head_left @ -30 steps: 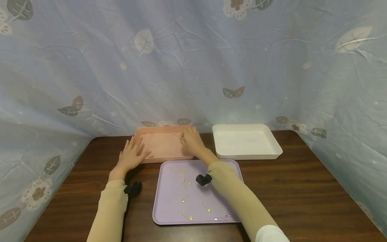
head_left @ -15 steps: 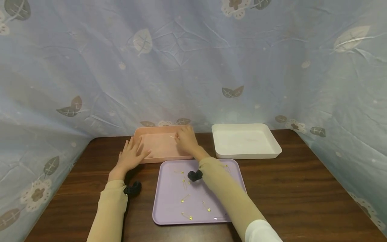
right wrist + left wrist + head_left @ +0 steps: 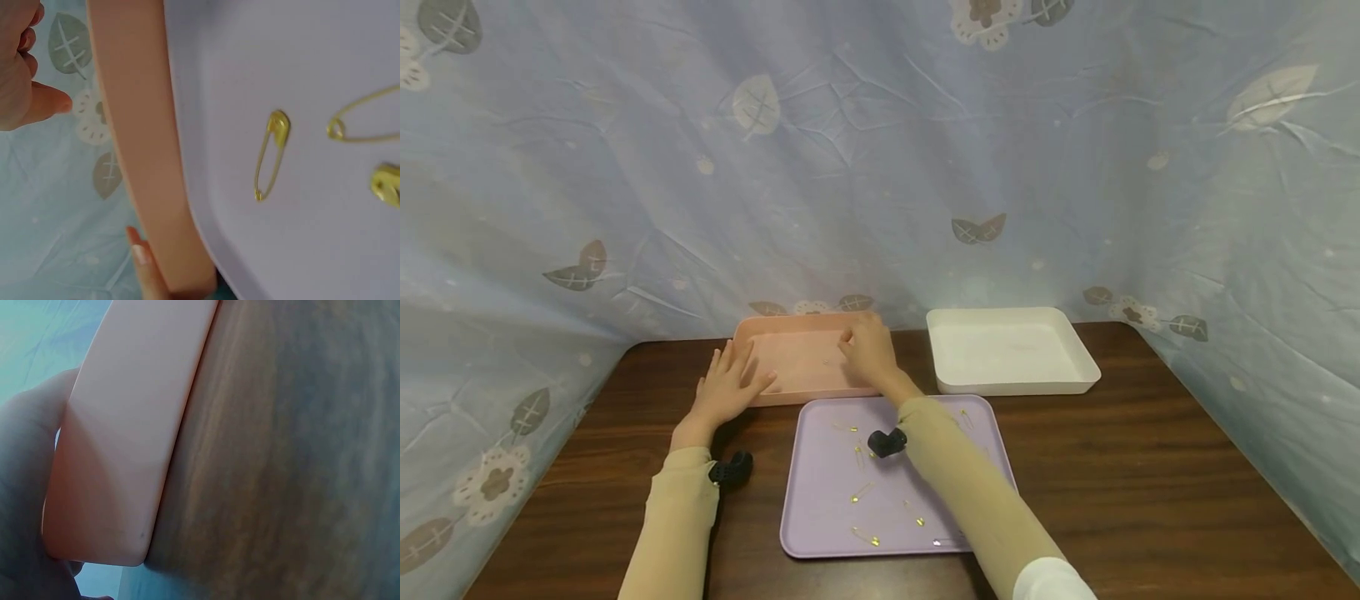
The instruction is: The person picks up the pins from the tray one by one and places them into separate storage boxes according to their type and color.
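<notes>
From the head camera, a pink tray (image 3: pixel 797 362) sits on the dark wooden desk (image 3: pixel 1150 467), and everything else is placed from it. The left hand (image 3: pixel 724 388) lies flat at the pink tray's left near corner, fingers straight and spread, thumb resting on the rim; its grip is released and holds nothing. The right hand (image 3: pixel 868 348) reaches over the pink tray's right part, fingers bent downward toward the floor of the tray; whether that grip pinches anything cannot be told here. A thin pin (image 3: pixel 829 362) shows faintly inside the pink tray, just left of the right hand. A lilac tray (image 3: pixel 820 525) lies directly in front of the pink tray, touching its near edge, with gold safety pins (image 3: pixel 859 493) scattered on it. A white tray (image 3: pixel 1009 350) stands just right of the pink tray.

The left wrist camera shows the pink tray's outer wall (image 3: pixel 131 444) against the desk, with the palm pressed to its corner.

In the right wrist view, the right hand's fingers (image 3: pixel 19 69) are loosely curled above the pink tray's rim (image 3: pixel 147 156), thumb extended, nothing seen between them. A gold safety pin (image 3: pixel 272 153) lies closed on the lilac tray nearby.
</notes>
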The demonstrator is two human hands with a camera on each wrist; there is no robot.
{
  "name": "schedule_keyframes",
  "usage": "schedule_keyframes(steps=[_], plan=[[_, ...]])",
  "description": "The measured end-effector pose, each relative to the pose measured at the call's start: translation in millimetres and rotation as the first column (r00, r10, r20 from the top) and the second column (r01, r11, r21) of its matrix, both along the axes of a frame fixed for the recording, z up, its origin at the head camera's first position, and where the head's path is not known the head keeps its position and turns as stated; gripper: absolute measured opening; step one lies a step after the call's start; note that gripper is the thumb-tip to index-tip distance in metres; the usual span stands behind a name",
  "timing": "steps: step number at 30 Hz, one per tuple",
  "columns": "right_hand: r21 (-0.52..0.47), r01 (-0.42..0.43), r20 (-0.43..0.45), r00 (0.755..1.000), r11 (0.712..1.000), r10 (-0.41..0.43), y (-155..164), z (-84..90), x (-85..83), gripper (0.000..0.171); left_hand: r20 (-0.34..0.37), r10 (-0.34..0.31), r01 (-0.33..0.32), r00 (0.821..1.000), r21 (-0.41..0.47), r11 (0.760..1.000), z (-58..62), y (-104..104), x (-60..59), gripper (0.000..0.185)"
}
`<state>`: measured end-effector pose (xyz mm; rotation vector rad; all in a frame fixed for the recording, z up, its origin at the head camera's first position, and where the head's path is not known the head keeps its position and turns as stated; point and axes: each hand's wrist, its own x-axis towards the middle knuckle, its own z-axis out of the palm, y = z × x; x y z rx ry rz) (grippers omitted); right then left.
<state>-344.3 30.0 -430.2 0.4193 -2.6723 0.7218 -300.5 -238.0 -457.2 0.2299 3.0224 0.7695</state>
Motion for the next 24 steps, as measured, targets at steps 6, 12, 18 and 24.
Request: schedule_keyframes(steps=[6,12,18,24], plan=[[-0.173,-0.01,-0.017,1.0,0.985,0.007,12.3,3.6,14.0,0.008,0.0,0.004,-0.004,1.0,-0.003,1.0,-3.2,-0.5,0.5,0.089],[-0.293,-0.008,-0.02,1.0,0.956,0.002,31.3,9.9,31.8,0.01,0.004,0.006,-0.006,1.0,-0.001,1.0,-2.5,-1.6,1.0,0.089],[-0.35,-0.03,-0.085,0.996,0.936,0.0,55.5,10.1,46.4,0.009,0.01,0.005,-0.005,1.0,-0.005,1.0,-1.6,-1.0,0.5,0.089],[-0.429,-0.017,-0.066,0.998,0.903,-0.012,78.1,11.1,65.2,0.013,0.012,-0.001,0.001,1.0,-0.001,1.0,-0.1,0.1,-0.4,0.09]])
